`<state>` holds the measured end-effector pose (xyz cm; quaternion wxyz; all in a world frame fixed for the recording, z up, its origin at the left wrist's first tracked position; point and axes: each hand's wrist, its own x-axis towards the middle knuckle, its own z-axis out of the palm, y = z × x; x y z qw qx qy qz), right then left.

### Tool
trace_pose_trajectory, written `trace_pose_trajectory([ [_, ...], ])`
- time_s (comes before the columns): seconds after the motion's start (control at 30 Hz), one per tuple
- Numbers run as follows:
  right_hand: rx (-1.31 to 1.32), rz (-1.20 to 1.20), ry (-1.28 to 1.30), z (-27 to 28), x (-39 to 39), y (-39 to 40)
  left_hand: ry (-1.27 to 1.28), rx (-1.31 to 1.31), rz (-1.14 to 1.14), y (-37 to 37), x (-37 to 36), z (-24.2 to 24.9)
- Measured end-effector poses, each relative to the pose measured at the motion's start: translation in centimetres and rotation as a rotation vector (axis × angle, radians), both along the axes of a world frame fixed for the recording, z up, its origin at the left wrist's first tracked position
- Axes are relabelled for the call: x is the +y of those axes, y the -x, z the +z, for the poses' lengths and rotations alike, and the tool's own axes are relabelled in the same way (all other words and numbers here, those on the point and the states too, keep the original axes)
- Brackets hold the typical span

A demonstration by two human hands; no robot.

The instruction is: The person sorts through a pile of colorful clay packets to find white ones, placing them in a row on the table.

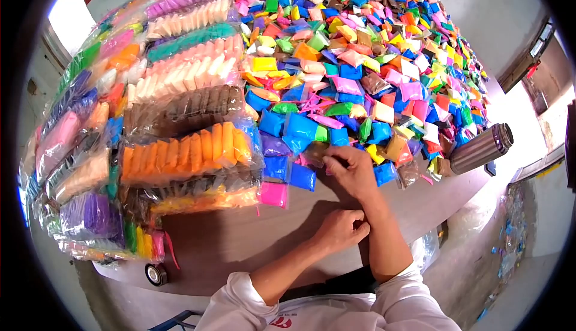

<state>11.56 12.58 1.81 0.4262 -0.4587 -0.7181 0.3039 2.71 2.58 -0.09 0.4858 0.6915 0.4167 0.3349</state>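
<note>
Nearest are the white sleeves (231,301) of the person, both forearms reaching over the brown table (240,247). The left hand (341,230) is loosely curled beside the right forearm; I cannot tell whether its fingers pinch anything. On the table to the left, near the front edge, lies a metal ring (156,274) with a dark centre.

A little farther in, the right hand (353,168) bends down at the near edge of the pile, its fingertips by a dark brown packet (316,153). Whether they pinch it or only touch it, I cannot tell. Just left of that packet lie blue packets (302,177) and a bright pink packet (273,194).

Stacked clear bags (186,154) of packets sorted by colour fill the left side. A ribbed metal flask (482,150) lies tilted at the right. Beyond, the mixed pile (360,49) of small coloured packets rises toward the pale wall (480,19).
</note>
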Motion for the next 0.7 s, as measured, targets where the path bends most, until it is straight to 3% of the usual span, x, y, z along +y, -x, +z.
trace_pose_trajectory([
  [0.1, -0.086, 0.201, 0.024, 0.1, -0.6, 0.8, -0.019, 0.065, -0.017, 0.1, 0.1, -0.7],
  [0.2, -0.169, 0.253, -0.111, 0.4, -0.3, 1.5, -0.035, 0.014, 0.004, 0.0, -0.1, -1.2],
  [0.3, -0.241, 0.410, -0.156, 2.2, 0.6, 3.0, 0.132, -0.080, 0.030, 0.0, -0.1, -1.5],
  [0.4, -0.329, 0.453, -0.227, 3.1, 1.5, 5.1, 0.236, -0.138, -0.001, 0.3, 0.1, -1.2],
  [0.5, -0.391, 0.498, -0.279, 2.8, 2.8, 7.5, 0.495, -0.329, 0.053, 0.4, -0.3, -0.8],
  [0.63, -0.576, 0.525, -0.305, 1.3, 4.1, 9.1, 0.473, -0.427, 0.110, 0.8, -0.1, -0.5],
  [0.7, -0.506, 0.487, -0.335, 0.6, 4.4, 9.2, 0.509, -0.460, 0.144, 0.8, 0.0, 0.0],
])
